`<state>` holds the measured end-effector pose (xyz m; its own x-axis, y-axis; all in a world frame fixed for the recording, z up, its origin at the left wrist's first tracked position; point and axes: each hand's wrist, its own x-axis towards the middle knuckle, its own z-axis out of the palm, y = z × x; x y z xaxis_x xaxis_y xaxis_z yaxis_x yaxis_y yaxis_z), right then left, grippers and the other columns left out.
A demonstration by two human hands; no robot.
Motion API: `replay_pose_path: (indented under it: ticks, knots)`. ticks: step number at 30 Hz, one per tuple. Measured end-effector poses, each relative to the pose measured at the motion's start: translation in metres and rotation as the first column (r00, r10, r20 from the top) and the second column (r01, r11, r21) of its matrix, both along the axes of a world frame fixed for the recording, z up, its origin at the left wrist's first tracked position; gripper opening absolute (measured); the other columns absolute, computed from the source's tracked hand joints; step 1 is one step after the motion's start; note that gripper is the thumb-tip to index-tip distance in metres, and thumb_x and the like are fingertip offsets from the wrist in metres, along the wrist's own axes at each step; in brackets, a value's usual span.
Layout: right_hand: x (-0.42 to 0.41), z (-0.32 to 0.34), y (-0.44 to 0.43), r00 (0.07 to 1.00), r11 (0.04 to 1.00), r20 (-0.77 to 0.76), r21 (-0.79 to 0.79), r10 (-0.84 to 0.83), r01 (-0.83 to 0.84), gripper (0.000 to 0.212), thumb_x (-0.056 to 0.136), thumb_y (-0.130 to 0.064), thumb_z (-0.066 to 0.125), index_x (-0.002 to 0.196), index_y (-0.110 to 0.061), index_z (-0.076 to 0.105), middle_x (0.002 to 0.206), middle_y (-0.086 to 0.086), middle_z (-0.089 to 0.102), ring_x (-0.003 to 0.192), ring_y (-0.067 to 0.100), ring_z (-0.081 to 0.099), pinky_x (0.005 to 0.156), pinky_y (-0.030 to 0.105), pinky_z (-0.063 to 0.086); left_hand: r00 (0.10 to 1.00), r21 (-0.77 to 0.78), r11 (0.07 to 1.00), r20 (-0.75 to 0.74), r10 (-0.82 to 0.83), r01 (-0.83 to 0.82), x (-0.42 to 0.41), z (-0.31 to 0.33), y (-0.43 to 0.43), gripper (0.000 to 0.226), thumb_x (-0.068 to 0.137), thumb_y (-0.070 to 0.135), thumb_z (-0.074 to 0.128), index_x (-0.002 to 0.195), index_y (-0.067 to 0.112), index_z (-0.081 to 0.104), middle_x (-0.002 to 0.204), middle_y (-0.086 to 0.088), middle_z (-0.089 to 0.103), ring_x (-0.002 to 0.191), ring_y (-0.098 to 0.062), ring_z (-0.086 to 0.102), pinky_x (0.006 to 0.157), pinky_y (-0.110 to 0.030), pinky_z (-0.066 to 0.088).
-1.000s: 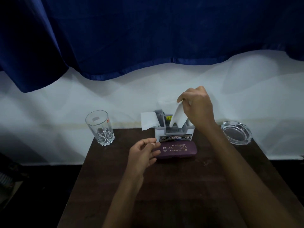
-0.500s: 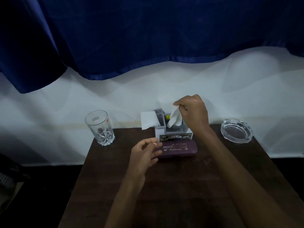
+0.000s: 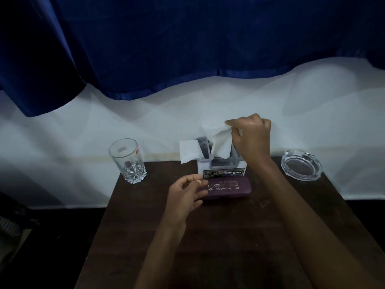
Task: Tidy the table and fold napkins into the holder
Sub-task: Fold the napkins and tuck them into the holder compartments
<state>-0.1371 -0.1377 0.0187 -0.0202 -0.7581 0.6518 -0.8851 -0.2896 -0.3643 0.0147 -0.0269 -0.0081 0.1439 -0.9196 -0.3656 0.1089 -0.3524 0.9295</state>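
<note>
A white and grey napkin holder [image 3: 221, 166] stands at the far edge of the dark wooden table [image 3: 208, 236]. My right hand [image 3: 251, 138] is above the holder, its fingers pinched on the top of a white napkin [image 3: 221, 143] whose lower end sits inside the holder. Another white napkin [image 3: 188, 151] sticks out of the holder's left side. My left hand [image 3: 185, 195] hovers with loosely curled fingers and holds nothing, just left of a purple spectacle case [image 3: 228, 189] that lies in front of the holder.
A clear drinking glass [image 3: 127, 160] stands at the table's far left corner. At the far right corner sits a glass ashtray [image 3: 301, 167]. Behind the table are a white wall and a blue curtain [image 3: 166, 42].
My right hand pushed the napkin down toward the holder, then rose a little, and the napkin's top now spreads wider. My left hand has barely moved.
</note>
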Motion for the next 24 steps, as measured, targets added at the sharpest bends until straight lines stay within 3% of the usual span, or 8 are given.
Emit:
replay_pose_path:
  ticks: [7, 11, 12, 14, 16, 19, 22, 24]
  knots:
    - [0.000, -0.008, 0.002, 0.996, 0.983, -0.071, 0.177, 0.054, -0.041, 0.024, 0.088, -0.010, 0.052, 0.099, -0.016, 0.072, 0.093, 0.002, 0.074, 0.099, 0.024, 0.056, 0.090, 0.034, 0.024, 1.000, -0.012, 1.000, -0.017, 0.007, -0.007, 0.000, 0.001, -0.001, 0.014, 0.089, 0.015, 0.054, 0.097, 0.020, 0.065, 0.095, 0.002, 0.073, 0.089, -0.015, 0.068, 0.077, -0.028, 0.051]
    - [-0.002, 0.019, 0.006, 0.988, 0.990, 0.121, 0.085, 0.100, -0.111, 0.022, 0.084, -0.006, 0.053, 0.094, -0.012, 0.073, 0.088, 0.002, 0.073, 0.087, 0.018, 0.061, 0.088, 0.032, 0.042, 0.999, -0.037, 0.999, -0.033, 0.016, -0.017, -0.002, 0.002, -0.001, 0.016, 0.090, 0.015, 0.053, 0.102, 0.018, 0.063, 0.096, 0.003, 0.073, 0.088, -0.014, 0.068, 0.076, -0.028, 0.050]
    - [-0.003, 0.029, 0.008, 0.963, 0.982, 0.229, 0.084, 0.146, -0.168, 0.022, 0.082, -0.004, 0.054, 0.091, -0.011, 0.073, 0.080, 0.000, 0.071, 0.076, 0.008, 0.060, 0.079, 0.022, 0.046, 0.999, -0.050, 0.998, -0.040, 0.027, -0.028, -0.003, 0.002, -0.002, 0.017, 0.090, 0.015, 0.054, 0.104, 0.018, 0.063, 0.097, 0.003, 0.073, 0.086, -0.013, 0.068, 0.075, -0.026, 0.051]
    - [-0.006, 0.048, 0.012, 0.868, 0.945, 0.443, 0.119, 0.224, -0.305, 0.020, 0.079, -0.002, 0.055, 0.080, -0.013, 0.071, 0.064, -0.007, 0.060, 0.054, -0.004, 0.049, 0.055, 0.005, 0.037, 0.995, -0.068, 0.996, -0.080, 0.060, -0.065, -0.005, 0.004, -0.004, 0.022, 0.088, 0.015, 0.059, 0.110, 0.017, 0.062, 0.101, -0.001, 0.071, 0.084, -0.012, 0.067, 0.072, -0.025, 0.051]
    - [-0.007, 0.060, 0.017, 0.726, 0.889, 0.644, 0.153, 0.241, -0.431, 0.023, 0.078, 0.001, 0.058, 0.068, -0.018, 0.066, 0.058, -0.006, 0.057, 0.050, -0.003, 0.048, 0.051, 0.007, 0.038, 0.983, -0.073, 0.993, -0.167, 0.077, -0.091, -0.007, 0.007, -0.005, 0.036, 0.085, 0.016, 0.064, 0.121, 0.018, 0.057, 0.111, -0.005, 0.068, 0.091, -0.014, 0.066, 0.073, -0.026, 0.052]
    - [-0.007, 0.064, 0.022, 0.494, 0.787, 0.856, 0.198, 0.153, -0.585, 0.026, 0.078, 0.005, 0.060, 0.066, -0.018, 0.063, 0.057, -0.008, 0.061, 0.055, 0.004, 0.057, 0.057, 0.020, 0.050, 0.963, -0.106, 0.993, -0.268, 0.030, -0.060, -0.011, 0.008, -0.006, 0.048, 0.082, 0.016, 0.067, 0.126, 0.024, 0.050, 0.120, 0.001, 0.065, 0.103, -0.013, 0.063, 0.076, -0.028, 0.053]
    - [-0.007, 0.058, 0.023, 0.481, 0.692, 0.874, 0.305, 0.069, -0.654, 0.020, 0.079, 0.005, 0.059, 0.070, -0.013, 0.062, 0.067, 0.001, 0.061, 0.057, 0.008, 0.060, 0.061, 0.030, 0.054, 0.910, -0.112, 0.982, -0.402, 0.096, -0.153, -0.014, 0.011, -0.009, 0.032, 0.082, 0.014, 0.065, 0.112, 0.023, 0.057, 0.112, -0.001, 0.067, 0.096, -0.017, 0.065, 0.079, -0.032, 0.054]
    - [-0.010, 0.055, 0.022, 0.485, 0.693, 0.874, 0.328, 0.035, -0.641, 0.020, 0.079, 0.006, 0.059, 0.069, -0.011, 0.061, 0.071, 0.005, 0.062, 0.059, 0.012, 0.061, 0.056, 0.029, 0.056, 0.879, -0.097, 0.965, -0.443, 0.178, -0.244, -0.014, 0.014, -0.009, 0.019, 0.085, 0.013, 0.063, 0.103, 0.017, 0.062, 0.100, -0.003, 0.070, 0.082, -0.015, 0.067, 0.068, -0.026, 0.057]
